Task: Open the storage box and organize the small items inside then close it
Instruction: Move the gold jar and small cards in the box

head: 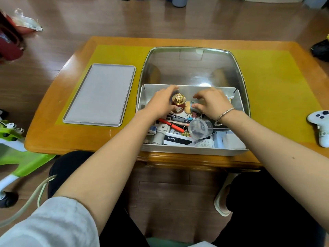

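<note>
The grey storage box [194,151] stands open at the table's near edge, its clear lid [192,66] tipped up behind it. Inside lie pens, clips, a black BENTE card box [178,139], a round clear tub [200,129] and other small items. My left hand [160,103] grips a red bottle with a gold cap [179,102] at the box's back. My right hand [211,102] holds a small doll figure [188,106] lying just right of the bottle. A bracelet sits on my right wrist.
A flat grey tray [100,94] lies on the yellow mat [277,90] left of the box. A white game controller [320,125] sits at the table's right edge. A green toy [12,139] stands on the floor to the left.
</note>
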The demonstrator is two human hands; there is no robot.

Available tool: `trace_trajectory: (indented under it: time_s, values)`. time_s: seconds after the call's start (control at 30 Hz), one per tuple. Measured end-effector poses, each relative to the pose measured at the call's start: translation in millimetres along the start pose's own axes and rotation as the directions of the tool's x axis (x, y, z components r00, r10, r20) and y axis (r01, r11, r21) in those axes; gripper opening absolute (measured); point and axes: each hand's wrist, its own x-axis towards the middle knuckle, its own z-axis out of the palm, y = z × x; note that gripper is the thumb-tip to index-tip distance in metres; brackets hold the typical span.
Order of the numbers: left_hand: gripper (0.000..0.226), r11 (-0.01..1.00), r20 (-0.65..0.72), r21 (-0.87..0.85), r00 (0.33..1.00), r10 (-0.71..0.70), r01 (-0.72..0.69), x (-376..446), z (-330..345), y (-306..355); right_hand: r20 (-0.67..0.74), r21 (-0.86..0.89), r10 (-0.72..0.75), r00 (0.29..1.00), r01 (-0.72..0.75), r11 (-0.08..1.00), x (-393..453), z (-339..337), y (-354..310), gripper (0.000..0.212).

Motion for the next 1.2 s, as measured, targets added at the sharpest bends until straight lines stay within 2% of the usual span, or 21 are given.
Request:
trace_trajectory:
  time_s: [0.1, 0.2, 0.3, 0.47, 0.6, 0.83, 1.07, 1.2]
  values:
    - [0.051, 1.000, -0.160, -0.011, 0.987, -0.014, 0.012, -17, -19, -6, 0.041, 0.190, 0.038, 0.998, -0.045, 0.981, -10, -5, -6, 0.046]
    - [0.044, 0.996, -0.281, 0.030, 0.957, -0.076, 0.088, -41, -29, -18, 0.128, 0.253, 0.036, 0.991, -0.068, 0.965, -20, -5, -11, 0.043]
    - [0.053, 0.986, -0.287, -0.074, 0.943, -0.167, 0.152, -64, -25, -29, 0.171, 0.273, 0.015, 0.985, -0.062, 0.960, -26, -2, -16, 0.034]
    - [0.050, 0.951, -0.293, -0.279, 0.931, -0.218, 0.135, -87, -13, -38, 0.147, 0.266, -0.055, 0.988, 0.014, 0.964, -25, 6, -43, 0.034]
    - [0.044, 0.951, -0.331, -0.278, 0.916, -0.229, 0.137, -96, -1, -41, 0.146, 0.228, -0.083, 0.986, 0.048, 0.973, -8, 16, -71, 0.030]
    - [0.044, 0.914, -0.361, -0.374, 0.883, -0.301, 0.159, -97, 7, -42, 0.221, 0.102, -0.022, 0.975, -0.001, 0.995, 21, 37, -101, 0.031]
    - [0.047, 0.905, -0.354, -0.380, 0.874, -0.334, 0.192, -98, 9, -42, 0.259, 0.184, -0.007, 0.966, -0.042, 0.982, 24, 36, -102, 0.034]
    - [0.046, 0.910, -0.355, -0.378, 0.881, -0.311, 0.169, -101, 10, -40, 0.171, 0.274, 0.048, 0.984, -0.094, 0.957, 19, 30, -93, 0.022]
